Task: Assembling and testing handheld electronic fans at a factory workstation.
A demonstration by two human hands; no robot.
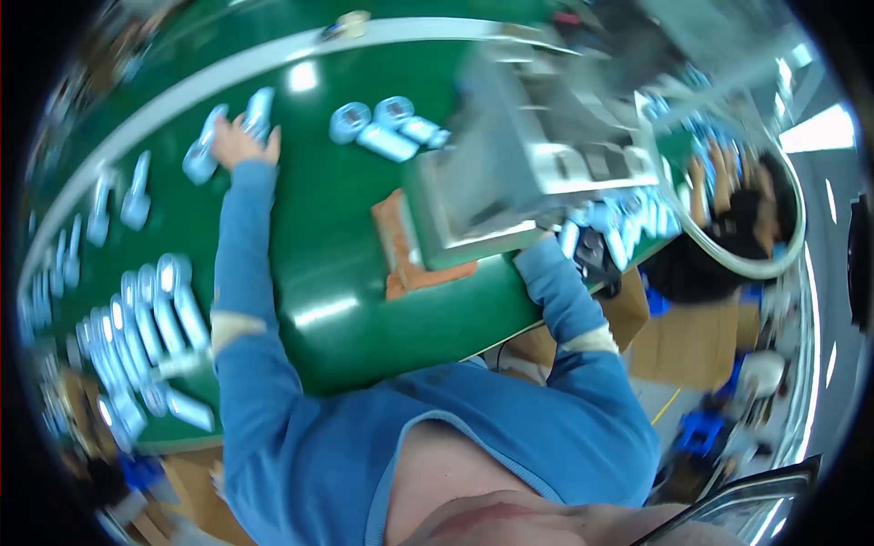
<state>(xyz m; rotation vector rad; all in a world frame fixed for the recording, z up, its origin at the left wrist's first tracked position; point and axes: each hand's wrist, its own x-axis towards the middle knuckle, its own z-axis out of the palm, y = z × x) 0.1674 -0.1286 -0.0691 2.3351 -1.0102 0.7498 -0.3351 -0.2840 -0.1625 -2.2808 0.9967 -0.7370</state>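
Observation:
My left hand [244, 144] is stretched far out over the green table, its fingers and thumb spread. On its left side lies a light-blue, long-handled piece with a round head [202, 155]. Another light-blue piece [259, 111] lies at its fingertips, between thumb and fingers; blur hides whether they touch. My right forearm [564, 291] reaches to the near side of a grey metal machine [492, 173], which hides the right hand's fingers. Two more light-blue round-headed pieces [387, 143] lie between my left hand and the machine.
Several similar light-blue pieces [137, 318] stand in rows at the left. An orange-brown L-shaped strip [393, 246] borders the machine's base. A pale curved rail [237, 68] runs round the table. At the right, a co-worker's hands [715, 177] are among more light-blue pieces; cardboard boxes [687, 350] stand below.

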